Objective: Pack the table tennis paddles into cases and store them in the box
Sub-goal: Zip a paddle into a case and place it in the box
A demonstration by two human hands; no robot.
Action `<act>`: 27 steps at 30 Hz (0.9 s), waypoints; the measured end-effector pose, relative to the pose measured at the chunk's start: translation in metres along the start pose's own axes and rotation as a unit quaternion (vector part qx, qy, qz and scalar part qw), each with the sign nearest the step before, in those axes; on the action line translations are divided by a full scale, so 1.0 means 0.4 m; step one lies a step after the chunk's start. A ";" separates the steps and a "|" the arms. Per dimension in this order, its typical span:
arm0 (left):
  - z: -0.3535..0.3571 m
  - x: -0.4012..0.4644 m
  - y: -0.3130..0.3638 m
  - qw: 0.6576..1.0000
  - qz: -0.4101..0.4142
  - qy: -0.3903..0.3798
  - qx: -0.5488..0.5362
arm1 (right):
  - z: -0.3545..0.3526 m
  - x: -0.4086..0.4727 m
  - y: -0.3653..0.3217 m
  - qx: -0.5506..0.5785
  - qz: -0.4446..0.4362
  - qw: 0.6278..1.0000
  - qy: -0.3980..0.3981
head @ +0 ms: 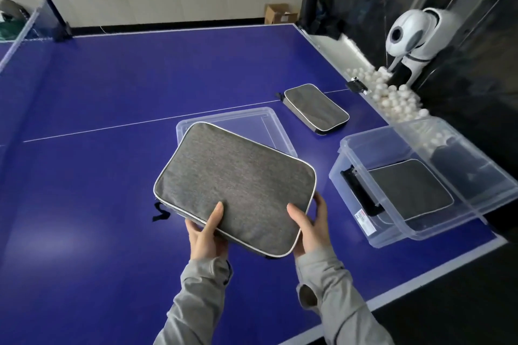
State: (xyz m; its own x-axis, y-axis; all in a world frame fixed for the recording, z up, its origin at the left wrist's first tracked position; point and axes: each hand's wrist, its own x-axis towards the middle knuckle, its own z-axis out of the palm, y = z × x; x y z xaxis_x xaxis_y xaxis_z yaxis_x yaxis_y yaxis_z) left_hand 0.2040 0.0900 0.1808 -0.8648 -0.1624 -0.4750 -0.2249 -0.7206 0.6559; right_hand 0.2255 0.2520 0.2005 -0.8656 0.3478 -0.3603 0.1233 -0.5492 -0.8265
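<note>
Nearest the camera, two grey sleeves [196, 297] reach in from the bottom edge, the cuffs pulled up over the heels of the hands. The left hand [206, 232] grips the near left edge of a grey fabric paddle case [232, 182], thumb laid flat on top and the other fingers curled under it, out of sight. The right hand [308, 228] pinches the near right corner the same way, thumb on top and fingertips wrapping the white-piped edge. The case is held tilted above the blue table [112, 92]; its zip is closed as far as can be seen, and a black pull loop [160, 211] hangs off its left side. No logo or lettering shows on the fabric. To the right, at the table's edge, stands an open clear plastic box [426, 185] with a second grey case [410, 190] lying flat on its bottom; a black latch sits on its near end, and a white sticker [365, 222] with a red band is stuck to the wall, its print too small to read. Behind the held case a clear lid [232, 123] lies flat on the table, partly hidden. Farther on, a third grey case [316, 108] lies apart. Beyond it, white balls [392, 95] are heaped along the table end below a white ball machine [412, 33]. A cardboard carton [281, 13] sits by the far wall, its label blurred.
</note>
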 end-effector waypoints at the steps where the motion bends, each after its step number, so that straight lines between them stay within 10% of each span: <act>1: -0.001 -0.005 -0.001 1.000 -0.008 -0.025 0.011 | -0.011 0.004 -0.012 0.000 -0.010 1.000 0.002; 11: 0.010 0.004 0.086 0.980 -0.060 -0.144 0.123 | -0.248 0.049 -0.275 -0.053 -0.084 0.995 -0.013; 17: 0.259 -0.073 -0.034 0.905 -0.042 -0.261 0.333 | -0.477 0.059 -0.461 -0.100 -0.070 0.992 -0.042; 27: 0.481 -0.241 -0.346 0.921 -0.007 -0.219 0.321 | -0.784 0.134 -0.744 -0.182 -0.034 0.978 -0.099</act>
State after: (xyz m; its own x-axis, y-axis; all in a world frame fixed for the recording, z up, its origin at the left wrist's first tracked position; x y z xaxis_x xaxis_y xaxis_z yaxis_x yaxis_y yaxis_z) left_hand 0.2321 0.3349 0.2486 -0.9265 0.2333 -0.2951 -0.3342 -0.1500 0.9305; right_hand 0.2946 0.6723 0.2918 -0.9504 0.1998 -0.2383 0.1957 -0.2111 -0.9577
